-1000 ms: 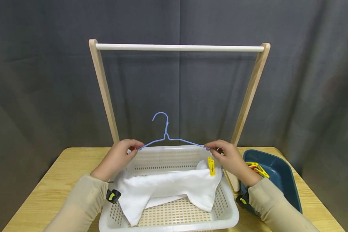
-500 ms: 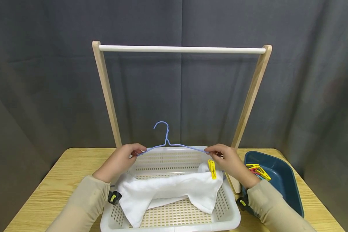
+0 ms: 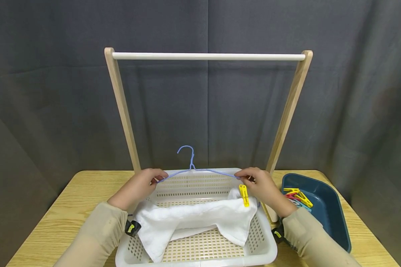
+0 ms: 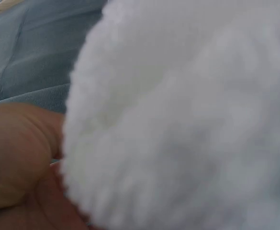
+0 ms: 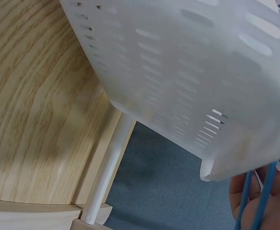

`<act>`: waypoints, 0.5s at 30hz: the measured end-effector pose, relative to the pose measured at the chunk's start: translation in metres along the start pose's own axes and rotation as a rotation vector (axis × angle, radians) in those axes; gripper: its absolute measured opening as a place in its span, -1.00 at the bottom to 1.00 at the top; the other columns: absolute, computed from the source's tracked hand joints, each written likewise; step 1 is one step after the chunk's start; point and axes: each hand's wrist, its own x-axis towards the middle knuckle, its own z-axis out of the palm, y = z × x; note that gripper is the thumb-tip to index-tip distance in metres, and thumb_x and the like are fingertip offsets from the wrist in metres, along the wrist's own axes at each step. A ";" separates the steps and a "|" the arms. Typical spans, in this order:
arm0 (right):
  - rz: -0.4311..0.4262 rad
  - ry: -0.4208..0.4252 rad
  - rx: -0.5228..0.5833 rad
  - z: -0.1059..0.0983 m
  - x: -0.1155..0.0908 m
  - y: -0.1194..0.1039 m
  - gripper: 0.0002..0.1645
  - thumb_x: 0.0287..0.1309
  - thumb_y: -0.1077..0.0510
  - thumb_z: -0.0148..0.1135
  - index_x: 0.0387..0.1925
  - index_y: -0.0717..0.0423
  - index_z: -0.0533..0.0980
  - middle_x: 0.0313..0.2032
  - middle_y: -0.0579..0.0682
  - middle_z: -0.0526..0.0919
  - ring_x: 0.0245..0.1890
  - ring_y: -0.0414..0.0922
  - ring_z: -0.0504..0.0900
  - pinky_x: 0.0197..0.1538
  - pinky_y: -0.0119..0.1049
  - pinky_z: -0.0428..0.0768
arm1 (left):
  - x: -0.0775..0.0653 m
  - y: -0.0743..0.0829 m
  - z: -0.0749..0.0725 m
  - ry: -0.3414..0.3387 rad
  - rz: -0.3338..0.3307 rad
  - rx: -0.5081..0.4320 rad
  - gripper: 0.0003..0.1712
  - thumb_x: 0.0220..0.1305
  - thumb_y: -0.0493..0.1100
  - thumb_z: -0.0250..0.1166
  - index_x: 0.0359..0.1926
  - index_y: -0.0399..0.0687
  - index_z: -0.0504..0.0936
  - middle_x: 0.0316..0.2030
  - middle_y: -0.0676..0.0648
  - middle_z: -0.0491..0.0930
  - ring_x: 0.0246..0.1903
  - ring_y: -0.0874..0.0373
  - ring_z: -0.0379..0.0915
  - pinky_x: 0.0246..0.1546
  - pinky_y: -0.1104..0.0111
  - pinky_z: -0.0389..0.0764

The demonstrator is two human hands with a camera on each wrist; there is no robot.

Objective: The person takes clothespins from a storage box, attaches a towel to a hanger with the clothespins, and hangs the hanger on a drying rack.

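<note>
My left hand (image 3: 143, 185) pinches the left arm of a blue wire hanger (image 3: 192, 167), and my right hand (image 3: 258, 183) pinches the right arm. The hook points up, in front of the grey backdrop. A white towel (image 3: 200, 215) droops below the hands over the basket, with a blue wire end peeking out at either side. A yellow clothespin (image 3: 244, 195) sits on the towel's upper edge near the right hand. In the left wrist view the towel (image 4: 178, 120) covers much of the picture. Blue wires (image 5: 264, 196) run past the right hand (image 5: 269, 206) in the right wrist view.
A white perforated basket (image 3: 200, 262) stands on the wooden table (image 3: 67, 207) beneath the towel. Behind it rises a wooden rack with a white rail (image 3: 207, 56). At right, a dark blue tub (image 3: 331, 211) holds several coloured clothespins (image 3: 299, 198).
Both hands have come down slightly, and the hanger's hook has sunk with them. The towel and its clothespin look nearly the same as before.
</note>
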 end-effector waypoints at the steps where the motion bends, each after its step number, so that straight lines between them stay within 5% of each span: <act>1: -0.001 -0.003 0.003 0.000 0.000 0.000 -0.73 0.22 0.47 0.27 -0.15 0.18 0.74 -0.20 0.02 0.75 -0.25 -0.09 0.64 -0.19 -0.26 0.64 | 0.000 0.000 0.000 -0.008 -0.009 0.002 -0.54 0.18 -0.63 0.04 0.02 -0.36 0.68 -0.05 -0.24 0.69 -0.14 -0.10 0.63 -0.03 0.05 0.64; 15: 0.007 -0.013 0.000 0.007 -0.001 0.005 -0.73 0.19 0.49 0.28 -0.19 0.19 0.75 -0.23 0.02 0.74 -0.29 -0.14 0.60 -0.23 -0.32 0.64 | 0.001 -0.001 0.013 0.014 0.019 0.086 -0.47 0.02 -0.65 0.03 -0.02 -0.38 0.70 -0.12 -0.23 0.72 -0.11 -0.09 0.62 -0.03 0.05 0.64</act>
